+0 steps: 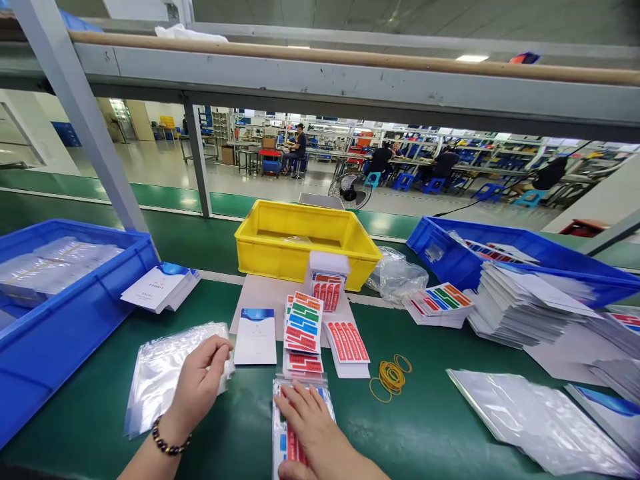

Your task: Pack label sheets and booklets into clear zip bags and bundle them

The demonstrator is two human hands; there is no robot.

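Note:
My left hand (199,387) pinches the right edge of a stack of clear plastic bags (160,370) lying on the green mat, fingers closed on the top bag. My right hand (313,423) lies flat, fingers stretched out, on a filled clear bag (281,440) that holds red and blue sticker sheets. Just beyond it stand a pile of coloured sticker sheets (303,327), red sticker sheets (347,343) and a white and blue booklet (255,335).
A yellow bin (306,248) sits behind the stickers. Blue bins stand at the left (60,320) and right (520,257). Rubber bands (390,377), more booklets (161,287), stacked white sheets (520,307) and more clear bags (540,420) lie around. People work at distant benches.

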